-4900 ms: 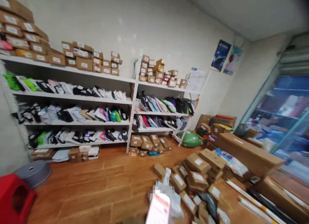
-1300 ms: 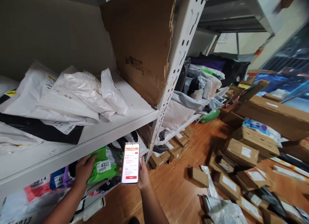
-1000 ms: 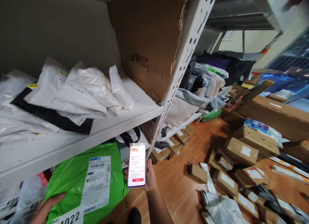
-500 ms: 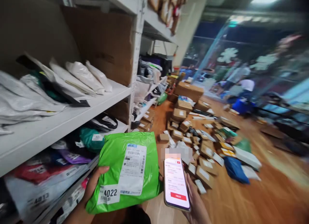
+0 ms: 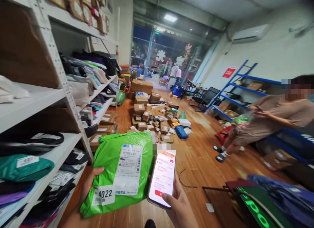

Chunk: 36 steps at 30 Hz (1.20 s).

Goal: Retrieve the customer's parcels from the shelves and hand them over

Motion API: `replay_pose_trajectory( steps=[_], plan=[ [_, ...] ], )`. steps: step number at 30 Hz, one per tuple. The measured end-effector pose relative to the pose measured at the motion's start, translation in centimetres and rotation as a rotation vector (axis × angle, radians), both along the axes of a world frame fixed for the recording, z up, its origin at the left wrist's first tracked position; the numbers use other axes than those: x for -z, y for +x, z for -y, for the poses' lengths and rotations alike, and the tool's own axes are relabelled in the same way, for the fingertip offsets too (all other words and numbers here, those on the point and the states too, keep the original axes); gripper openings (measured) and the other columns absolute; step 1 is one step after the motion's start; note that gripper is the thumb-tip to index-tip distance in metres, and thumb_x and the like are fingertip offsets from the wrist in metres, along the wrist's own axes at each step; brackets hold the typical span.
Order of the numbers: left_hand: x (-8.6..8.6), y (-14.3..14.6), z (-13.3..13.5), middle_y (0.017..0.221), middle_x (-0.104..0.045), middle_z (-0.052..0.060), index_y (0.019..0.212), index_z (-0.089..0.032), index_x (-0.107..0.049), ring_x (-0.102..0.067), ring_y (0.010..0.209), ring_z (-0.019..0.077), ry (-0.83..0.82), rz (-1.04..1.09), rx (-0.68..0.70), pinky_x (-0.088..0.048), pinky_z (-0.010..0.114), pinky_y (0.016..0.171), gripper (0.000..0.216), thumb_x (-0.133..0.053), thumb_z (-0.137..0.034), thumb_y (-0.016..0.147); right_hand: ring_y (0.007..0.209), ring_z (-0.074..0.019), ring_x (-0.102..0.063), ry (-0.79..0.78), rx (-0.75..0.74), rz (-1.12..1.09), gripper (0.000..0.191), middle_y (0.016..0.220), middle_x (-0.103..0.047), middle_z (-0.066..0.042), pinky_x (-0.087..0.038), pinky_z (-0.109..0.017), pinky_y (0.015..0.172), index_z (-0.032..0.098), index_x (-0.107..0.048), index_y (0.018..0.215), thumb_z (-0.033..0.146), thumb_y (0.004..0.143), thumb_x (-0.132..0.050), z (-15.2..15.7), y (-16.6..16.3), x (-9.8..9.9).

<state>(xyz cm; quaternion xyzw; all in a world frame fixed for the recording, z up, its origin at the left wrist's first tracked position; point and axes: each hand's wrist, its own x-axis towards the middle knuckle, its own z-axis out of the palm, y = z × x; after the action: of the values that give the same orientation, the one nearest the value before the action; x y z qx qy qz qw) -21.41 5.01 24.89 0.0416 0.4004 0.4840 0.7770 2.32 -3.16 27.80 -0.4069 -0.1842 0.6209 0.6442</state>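
my left hand (image 5: pixel 89 185) clamped on green parcel bag (image 5: pixel 115 175) marked 4022, held up before me | my right hand (image 5: pixel 180 206) gripping lit phone (image 5: pixel 162 179) just right of it | shelf (image 5: pixel 61 149) left of my left hand

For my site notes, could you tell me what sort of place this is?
Probably a parcel pickup depot: shelves crammed with mailer bags, labelled cartons heaped on the floor, and a green parcel numbered 4022 in the left hand.

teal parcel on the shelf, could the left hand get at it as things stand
Probably not right away: the left hand is gripping the green parcel. The teal parcel lies at the open shelf front with nothing before it, so a freed hand likely could.
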Motion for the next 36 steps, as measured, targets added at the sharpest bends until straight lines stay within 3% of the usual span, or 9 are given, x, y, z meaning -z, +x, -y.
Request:
replay_pose_trajectory(
  steps=[7,11,15,18,21,25,31,36],
  plan=[
    [-4.5,9.7,0.1,0.088,-0.078,0.004,0.122,-0.027,-0.065,-0.073,0.086,0.0334,-0.186,-0.041,-0.063,-0.061,0.05,0.08,0.052,-0.056,-0.022,0.071,0.12,-0.0337,-0.061,0.116,-0.082,0.069,0.115,0.137,-0.059,-0.017,-0.054,-0.051,0.096,0.026,-0.013,0.149,0.029,0.062,-0.087,1.5,6.6,0.1],
    [-3.1,13.5,0.0,0.093,-0.078,0.004,0.12,-0.029,-0.066,-0.073,0.09,0.0344,-0.144,-0.024,0.034,-0.061,0.05,0.082,0.051,-0.064,-0.022,0.07,0.124,-0.0328,-0.058,0.145,-0.051,0.076,0.114,0.137,-0.059,-0.015,-0.046,-0.053,0.106,0.024,-0.011,0.149,0.028,0.063,-0.086,2.3,10.3,0.4],
    [-0.9,16.1,0.5,0.098,-0.077,0.007,0.121,-0.022,-0.067,-0.073,0.088,0.0363,-0.042,-0.178,0.085,-0.06,0.054,0.084,0.057,-0.069,-0.019,0.065,0.123,-0.0327,-0.059,0.147,-0.064,0.074,0.113,0.14,-0.057,-0.017,-0.049,-0.051,0.103,0.024,-0.01,0.149,0.028,0.065,-0.085,3.2,13.3,0.7],
    [-1.4,18.4,1.4,0.095,-0.077,0.007,0.125,-0.02,-0.064,-0.073,0.085,0.0358,0.05,-0.258,0.028,-0.06,0.056,0.085,0.06,-0.067,-0.017,0.065,0.123,-0.0313,-0.059,0.131,-0.047,0.057,0.117,0.144,-0.053,-0.016,-0.05,-0.047,0.101,0.026,-0.009,0.15,0.027,0.062,-0.087,3.7,15.0,1.0],
    [-2.7,20.5,2.3,0.09,-0.078,0.007,0.129,-0.019,-0.061,-0.074,0.081,0.0343,0.02,-0.21,0.008,-0.06,0.057,0.084,0.061,-0.061,-0.014,0.068,0.119,-0.0322,-0.062,0.114,-0.045,0.049,0.119,0.139,-0.057,-0.016,-0.051,-0.049,0.099,0.025,-0.01,0.15,0.03,0.061,-0.089,4.1,16.1,1.5],
    [-3.5,21.9,2.8,0.084,-0.078,0.009,0.13,-0.014,-0.061,-0.074,0.078,0.0327,-0.032,-0.117,0.011,-0.06,0.055,0.083,0.059,-0.056,-0.012,0.071,0.118,-0.0319,-0.063,0.115,-0.07,0.026,0.116,0.136,-0.06,-0.017,-0.053,-0.049,0.097,0.024,-0.013,0.15,0.031,0.062,-0.088,4.7,17.3,2.2],
    [-2.0,22.3,3.5,0.088,-0.077,0.013,0.119,-0.011,-0.069,-0.073,0.086,0.0378,0.063,-0.053,0.068,-0.059,0.057,0.084,0.053,-0.068,-0.022,0.067,0.118,-0.0349,-0.062,0.091,-0.049,0.022,0.117,0.134,-0.06,-0.019,-0.052,-0.054,0.098,0.026,-0.01,0.151,0.023,0.064,-0.088,5.4,18.7,3.0],
    [-1.1,21.7,3.3,0.086,-0.077,0.011,0.112,-0.013,-0.072,-0.073,0.086,0.0373,0.114,-0.085,0.106,-0.059,0.055,0.086,0.046,-0.073,-0.021,0.067,0.113,-0.0359,-0.065,0.087,0.019,-0.012,0.126,0.128,-0.065,-0.018,-0.053,-0.054,0.095,0.026,-0.006,0.152,0.026,0.059,-0.091,5.5,18.6,2.1]
  ],
)
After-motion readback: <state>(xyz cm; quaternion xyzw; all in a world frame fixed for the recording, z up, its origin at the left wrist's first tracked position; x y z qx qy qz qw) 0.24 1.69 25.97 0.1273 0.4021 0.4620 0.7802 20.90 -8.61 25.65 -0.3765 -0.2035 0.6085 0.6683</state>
